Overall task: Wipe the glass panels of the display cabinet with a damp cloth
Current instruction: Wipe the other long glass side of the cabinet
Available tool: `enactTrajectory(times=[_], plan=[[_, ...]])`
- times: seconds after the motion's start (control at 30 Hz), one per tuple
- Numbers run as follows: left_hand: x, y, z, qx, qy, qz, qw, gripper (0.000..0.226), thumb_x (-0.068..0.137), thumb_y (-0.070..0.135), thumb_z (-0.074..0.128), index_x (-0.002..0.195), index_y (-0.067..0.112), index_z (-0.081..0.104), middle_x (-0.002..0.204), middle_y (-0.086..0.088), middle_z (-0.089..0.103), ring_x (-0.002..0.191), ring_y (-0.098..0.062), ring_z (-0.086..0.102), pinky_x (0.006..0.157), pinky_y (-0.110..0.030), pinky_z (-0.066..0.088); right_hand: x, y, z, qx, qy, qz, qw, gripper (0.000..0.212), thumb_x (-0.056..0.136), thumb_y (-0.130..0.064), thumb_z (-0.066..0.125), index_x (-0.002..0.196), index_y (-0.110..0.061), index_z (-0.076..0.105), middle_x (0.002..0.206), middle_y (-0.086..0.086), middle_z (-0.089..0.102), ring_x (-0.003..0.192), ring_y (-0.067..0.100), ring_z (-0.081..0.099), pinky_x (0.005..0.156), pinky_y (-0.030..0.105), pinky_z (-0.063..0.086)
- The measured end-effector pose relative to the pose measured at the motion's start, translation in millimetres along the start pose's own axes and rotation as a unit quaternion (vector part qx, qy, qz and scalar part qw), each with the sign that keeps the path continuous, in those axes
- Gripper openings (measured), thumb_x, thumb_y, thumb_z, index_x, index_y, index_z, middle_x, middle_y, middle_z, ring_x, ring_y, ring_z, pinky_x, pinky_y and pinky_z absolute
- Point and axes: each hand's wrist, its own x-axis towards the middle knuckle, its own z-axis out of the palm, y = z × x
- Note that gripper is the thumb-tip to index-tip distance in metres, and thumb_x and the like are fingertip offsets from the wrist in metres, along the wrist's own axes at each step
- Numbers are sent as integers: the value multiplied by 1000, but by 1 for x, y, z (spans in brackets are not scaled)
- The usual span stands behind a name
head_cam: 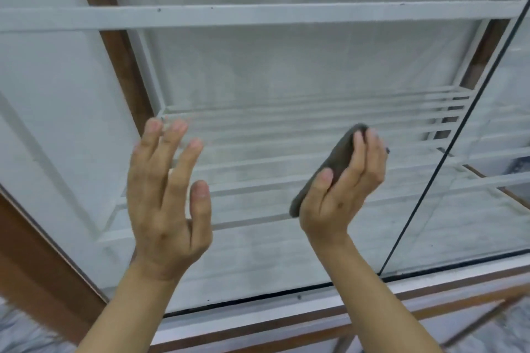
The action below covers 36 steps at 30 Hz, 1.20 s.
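Note:
A large glass panel [286, 71] of the display cabinet fills the view, with white shelf bars behind it. My right hand [347, 189] holds a folded grey cloth [335, 163], thumb on one side and fingers curled over the top edge; the cloth stands in front of the lower half of the glass. My left hand [169, 198] is raised beside it, palm toward me, with its fingers spread and holding nothing. I cannot tell whether the cloth or either hand touches the glass.
A dark vertical seam [447, 152] divides this panel from a second glass panel [493, 180] on the right. A white bottom rail [286, 312] and brown wooden frame [34, 261] border the glass. A white panelled door [57, 123] stands at the left.

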Motion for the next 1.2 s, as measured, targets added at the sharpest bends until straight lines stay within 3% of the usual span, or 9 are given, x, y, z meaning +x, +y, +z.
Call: enactTrajectory(times=[0.07, 0.2, 0.33, 0.57, 0.67, 0.77, 0.83, 1.0, 1.2], plan=[[-11, -21, -7, 109, -1, -5, 994, 45, 105, 17, 41, 147, 3, 43, 155, -18, 40, 156, -30, 21, 125, -55, 19, 44, -36, 21, 36, 63, 63, 995, 51, 97, -9, 38, 143, 12, 45, 152, 26, 40, 143, 45, 36, 124, 49, 21], [-21, -45, -4, 200, -37, 27, 979, 58, 107, 26, 37, 161, 13, 22, 172, -3, 11, 159, -27, 7, 127, -51, 5, 5, -78, 36, 39, -51, -118, 991, 55, 98, -16, 41, 151, -1, 42, 157, 14, 41, 149, 37, 31, 122, 53, 27], [-24, -49, -1, 191, -31, 35, 980, 59, 109, 27, 35, 163, 15, 17, 172, 0, 7, 159, -27, 6, 127, -51, 4, -68, -29, 20, -36, -124, -215, 968, 62, 99, -24, 39, 160, -13, 30, 161, 5, 32, 155, 25, 24, 121, 48, 27], [-24, -48, 0, 187, -32, 28, 982, 59, 109, 28, 36, 163, 15, 17, 172, 1, 6, 159, -26, 7, 128, -51, 4, 38, -93, 44, 80, 32, -29, 996, 49, 93, -6, 45, 138, 13, 51, 149, 20, 42, 141, 44, 38, 121, 51, 26], [-24, -49, -1, 187, -28, 35, 981, 59, 109, 28, 36, 163, 15, 18, 172, 1, 8, 159, -26, 8, 128, -50, 5, -11, -90, 40, 46, -72, -166, 982, 56, 95, -14, 47, 148, 0, 46, 157, 14, 42, 147, 37, 35, 120, 55, 31], [-25, -49, 0, 184, -30, 30, 982, 60, 108, 27, 37, 163, 16, 17, 172, 1, 7, 159, -26, 7, 128, -51, 4, -69, -32, 18, -39, -143, -266, 952, 58, 96, -22, 43, 153, -12, 39, 163, 4, 31, 154, 25, 26, 125, 44, 24], [-25, -48, 1, 187, -30, 26, 981, 60, 109, 27, 36, 164, 16, 15, 172, 2, 5, 159, -26, 6, 128, -51, 4, -58, -13, 10, -34, -122, -245, 961, 54, 99, -22, 40, 152, -11, 39, 164, 6, 30, 154, 26, 26, 123, 48, 28], [-25, -47, 1, 186, -34, 20, 982, 60, 109, 27, 36, 164, 16, 15, 172, 2, 5, 159, -26, 6, 128, -51, 4, 29, -72, 37, 45, 20, -47, 998, 49, 96, -6, 41, 141, 13, 48, 151, 22, 41, 142, 45, 36, 122, 52, 25], [-26, -48, 0, 185, -37, 22, 982, 61, 108, 28, 36, 164, 17, 14, 172, 2, 5, 159, -26, 7, 128, -51, 4, -60, -26, 16, -39, -159, -343, 925, 69, 88, -18, 50, 156, -11, 39, 158, 5, 38, 153, 25, 30, 122, 44, 28]])
